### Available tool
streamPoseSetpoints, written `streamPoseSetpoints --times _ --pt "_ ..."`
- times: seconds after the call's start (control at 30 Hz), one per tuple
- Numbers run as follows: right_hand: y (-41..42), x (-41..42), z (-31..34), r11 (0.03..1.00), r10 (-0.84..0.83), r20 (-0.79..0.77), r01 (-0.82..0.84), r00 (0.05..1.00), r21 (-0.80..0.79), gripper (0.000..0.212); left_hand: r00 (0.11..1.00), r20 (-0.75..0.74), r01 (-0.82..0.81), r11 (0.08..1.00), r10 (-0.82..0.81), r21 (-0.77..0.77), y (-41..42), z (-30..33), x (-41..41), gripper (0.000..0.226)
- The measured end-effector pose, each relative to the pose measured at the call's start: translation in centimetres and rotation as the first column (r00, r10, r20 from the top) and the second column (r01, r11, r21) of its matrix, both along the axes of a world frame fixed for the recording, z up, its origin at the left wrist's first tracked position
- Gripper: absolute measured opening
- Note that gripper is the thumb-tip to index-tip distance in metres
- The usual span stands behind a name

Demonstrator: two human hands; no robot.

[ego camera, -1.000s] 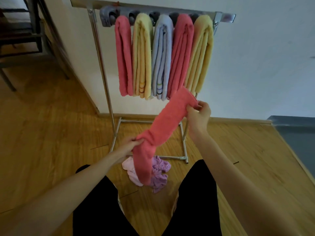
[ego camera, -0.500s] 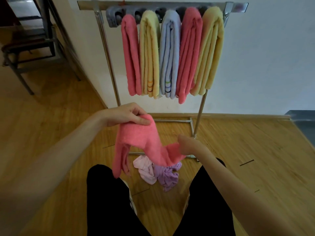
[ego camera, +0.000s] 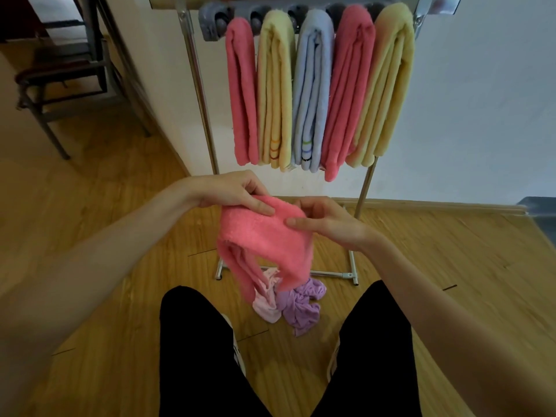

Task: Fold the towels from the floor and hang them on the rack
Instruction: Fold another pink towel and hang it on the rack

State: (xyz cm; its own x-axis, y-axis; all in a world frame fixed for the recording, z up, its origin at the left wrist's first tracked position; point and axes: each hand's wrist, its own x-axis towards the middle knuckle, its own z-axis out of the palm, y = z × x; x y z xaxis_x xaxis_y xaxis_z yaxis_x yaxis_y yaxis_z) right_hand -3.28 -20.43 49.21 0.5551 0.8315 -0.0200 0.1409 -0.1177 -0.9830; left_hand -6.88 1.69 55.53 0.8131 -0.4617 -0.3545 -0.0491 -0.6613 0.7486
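Note:
A pink towel [ego camera: 264, 239] hangs doubled over in front of me, its ends drooping toward the floor. My left hand [ego camera: 234, 192] pinches its top fold from the left, and my right hand [ego camera: 325, 219] pinches the same fold from the right, thumbs on the near side. Below, a pale pink cloth [ego camera: 266, 305] and a purple cloth [ego camera: 301, 308] lie crumpled on the wooden floor. The metal rack [ego camera: 195, 85] stands against the wall with several folded towels [ego camera: 313, 94] hung side by side: pink, yellow, blue, pink, yellow.
My legs in black trousers [ego camera: 192, 341] stand either side of the floor pile. A dark metal chair [ego camera: 66, 76] sits at the far left past the wall corner. The rack's base frame [ego camera: 349, 273] lies on the floor behind the cloths. A grey ledge [ego camera: 541, 212] is at the right.
The towel went from stretched long between my hands to folded in half. My right hand rose from low down to meet the left hand at the top fold.

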Motion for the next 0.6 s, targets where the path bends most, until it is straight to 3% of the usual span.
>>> streamPoseSetpoints --times 0.07,0.2,0.27,0.33,0.4,0.5,0.6 --pt "-0.3 0.5 0.6 1.000 -0.005 0.026 0.005 1.000 0.004 0.022 0.999 0.012 -0.032 0.999 0.032 0.001 0.3 -0.3 -0.1 0.012" --pt "-1.4 1.9 1.2 0.997 -0.078 0.065 0.079 0.995 -0.019 0.019 0.992 0.065 -0.105 0.994 0.106 -0.019 1.7 -0.3 -0.3 0.025" --pt "-1.9 2.9 1.3 0.987 -0.150 0.108 0.155 0.983 -0.046 0.016 0.981 0.118 -0.148 0.988 0.152 -0.035 2.7 0.1 -0.5 0.008" --pt "-1.9 4.3 1.8 0.970 -0.215 0.190 0.232 0.958 -0.073 0.013 0.967 0.174 -0.177 0.981 0.188 -0.078 3.8 0.9 -0.2 0.027" --pt "-1.3 5.7 3.0 0.958 -0.250 0.263 0.278 0.932 -0.072 0.011 0.962 0.216 -0.154 0.986 0.165 -0.070 4.4 2.2 0.1 0.030" --pt "0.2 7.4 5.6 0.960 -0.226 0.392 0.273 0.892 -0.068 0.026 0.941 0.332 -0.122 0.984 0.072 0.132 5.5 3.8 1.5 0.026" --pt "2.1 8.3 8.4 0.984 -0.060 0.533 0.141 0.844 -0.113 0.033 0.897 0.437 -0.201 0.941 0.065 0.273 7.4 4.6 3.5 0.027"
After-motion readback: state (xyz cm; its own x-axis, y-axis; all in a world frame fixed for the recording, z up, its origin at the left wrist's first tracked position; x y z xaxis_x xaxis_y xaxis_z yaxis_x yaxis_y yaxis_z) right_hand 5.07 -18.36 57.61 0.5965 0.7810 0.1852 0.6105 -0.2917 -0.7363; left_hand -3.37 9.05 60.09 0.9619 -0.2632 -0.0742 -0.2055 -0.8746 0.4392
